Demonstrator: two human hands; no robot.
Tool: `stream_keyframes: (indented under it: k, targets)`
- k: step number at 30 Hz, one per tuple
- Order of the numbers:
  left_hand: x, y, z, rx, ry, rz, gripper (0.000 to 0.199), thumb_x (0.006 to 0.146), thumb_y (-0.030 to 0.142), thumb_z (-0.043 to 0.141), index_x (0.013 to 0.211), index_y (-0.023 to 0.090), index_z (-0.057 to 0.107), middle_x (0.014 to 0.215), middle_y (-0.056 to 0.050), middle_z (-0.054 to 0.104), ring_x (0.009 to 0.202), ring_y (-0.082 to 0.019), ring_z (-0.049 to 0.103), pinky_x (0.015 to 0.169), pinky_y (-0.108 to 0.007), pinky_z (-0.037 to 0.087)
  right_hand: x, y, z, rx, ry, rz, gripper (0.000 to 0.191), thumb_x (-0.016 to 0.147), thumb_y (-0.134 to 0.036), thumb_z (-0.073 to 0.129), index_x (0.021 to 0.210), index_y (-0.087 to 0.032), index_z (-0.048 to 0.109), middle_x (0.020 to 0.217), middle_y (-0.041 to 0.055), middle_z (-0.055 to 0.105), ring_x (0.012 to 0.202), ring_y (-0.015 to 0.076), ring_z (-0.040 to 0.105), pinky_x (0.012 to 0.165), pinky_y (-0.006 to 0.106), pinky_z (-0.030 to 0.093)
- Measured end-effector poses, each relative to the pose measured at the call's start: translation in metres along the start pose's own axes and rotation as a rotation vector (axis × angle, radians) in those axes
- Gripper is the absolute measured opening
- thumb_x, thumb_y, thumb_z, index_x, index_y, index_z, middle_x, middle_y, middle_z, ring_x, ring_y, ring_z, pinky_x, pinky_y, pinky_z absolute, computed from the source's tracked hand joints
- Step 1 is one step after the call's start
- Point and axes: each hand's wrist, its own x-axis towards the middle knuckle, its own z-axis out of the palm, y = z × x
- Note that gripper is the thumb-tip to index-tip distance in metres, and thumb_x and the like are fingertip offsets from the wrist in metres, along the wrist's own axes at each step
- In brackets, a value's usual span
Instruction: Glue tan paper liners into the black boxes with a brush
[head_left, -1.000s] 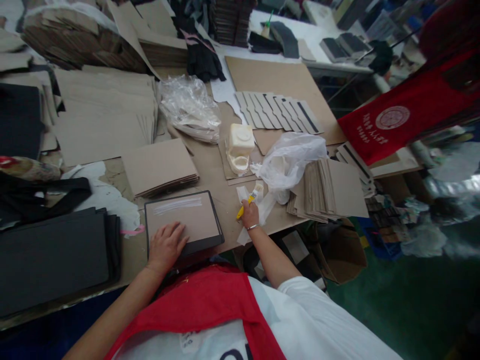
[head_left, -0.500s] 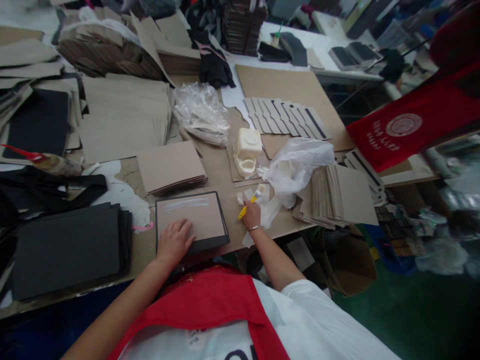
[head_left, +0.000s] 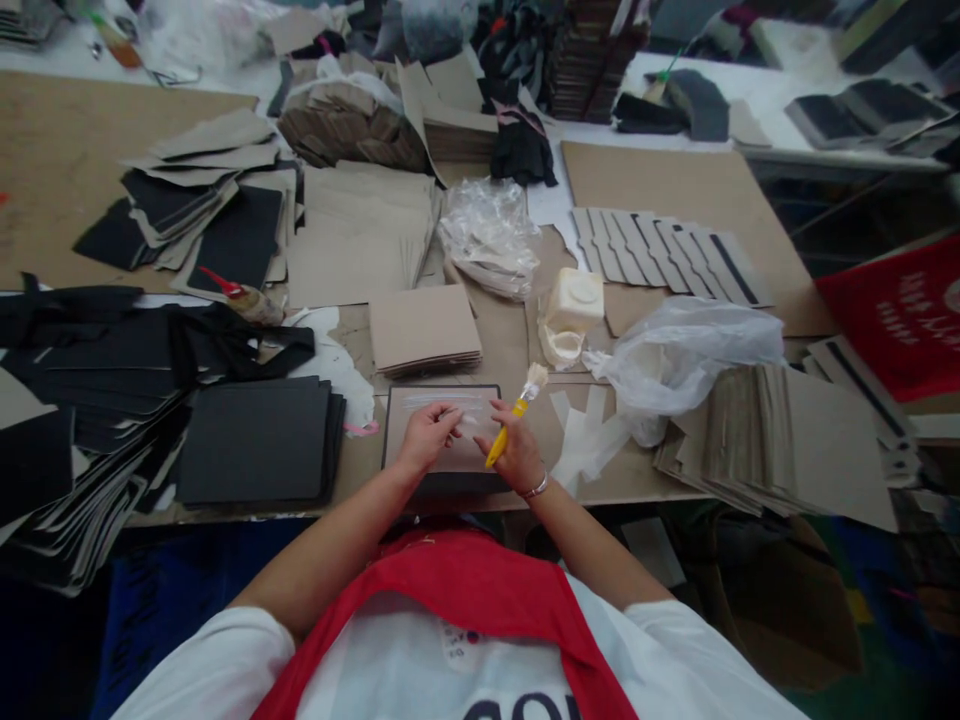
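A yellow-handled brush (head_left: 507, 432) with pale bristles is held in my right hand (head_left: 519, 458), bristles pointing up and away from me. My left hand (head_left: 429, 436) is closed over the board, its fingertips pinched together; whatever they hold, if anything, is too small to make out. Beneath both hands lies a greyish-brown board (head_left: 450, 455) on a dark-edged panel, with whitish streaks across its far part. To the right are white paper strips (head_left: 589, 435). Farther back stands a cut-open cream plastic jug (head_left: 576, 300).
A stack of brown boards (head_left: 426, 325) sits just behind the panel. Black panels (head_left: 255, 440) are piled at the left, near a red-tipped bottle (head_left: 251, 300). A white plastic bag (head_left: 679, 345) and upright grey boards (head_left: 735, 430) occupy the right of the table.
My left hand has lifted from lying flat on the board and closed its fingers. My right hand has brought the brush left, over the board's right edge. The view has turned left.
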Motion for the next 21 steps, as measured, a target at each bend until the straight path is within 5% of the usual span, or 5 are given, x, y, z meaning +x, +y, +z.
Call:
stream_keyframes:
  k: [6, 9, 15, 21]
  targets:
    - [-0.006, -0.01, -0.04, -0.231, 0.188, -0.077, 0.046, 0.051, 0.047, 0.075, 0.08, 0.014, 0.06, 0.07, 0.001, 0.059, 0.056, -0.007, 0.057, 0.048, -0.017, 0.043, 0.012, -0.002, 0.02, 0.14, -0.217, 0.123, 0.016, 0.086, -0.034, 0.049, 0.092, -0.019, 0.051, 0.084, 0.0064, 0.064, 0.078, 0.0172, 0.062, 0.073, 0.031, 0.049]
    - [0.001, -0.012, -0.059, -0.201, 0.24, -0.057, 0.044, 0.055, 0.047, 0.073, 0.082, 0.014, 0.062, 0.073, 0.0, 0.062, 0.06, -0.009, 0.06, 0.053, -0.019, 0.048, 0.013, 0.005, 0.024, 0.068, -0.189, 0.167, 0.015, 0.086, -0.032, 0.049, 0.091, -0.019, 0.052, 0.083, 0.0061, 0.063, 0.075, 0.0171, 0.061, 0.069, 0.029, 0.048]
    - [0.017, -0.011, -0.089, 0.368, 0.308, 0.061, 0.032, 0.075, 0.043, 0.056, 0.087, 0.015, 0.067, 0.069, -0.001, 0.065, 0.059, -0.012, 0.058, 0.053, -0.022, 0.044, 0.034, 0.026, 0.03, -0.099, -0.103, 0.183, 0.019, 0.086, -0.035, 0.047, 0.095, -0.018, 0.051, 0.086, 0.007, 0.063, 0.075, 0.0178, 0.061, 0.068, 0.029, 0.047]
    - [0.037, -0.003, -0.098, 0.858, 0.378, 0.127, 0.025, 0.078, 0.038, 0.056, 0.074, 0.016, 0.067, 0.075, -0.004, 0.067, 0.071, -0.015, 0.058, 0.068, -0.025, 0.04, 0.061, 0.045, 0.047, -0.198, -0.107, 0.231, 0.022, 0.086, -0.036, 0.051, 0.098, -0.017, 0.05, 0.091, 0.0094, 0.064, 0.077, 0.0206, 0.062, 0.066, 0.03, 0.046]
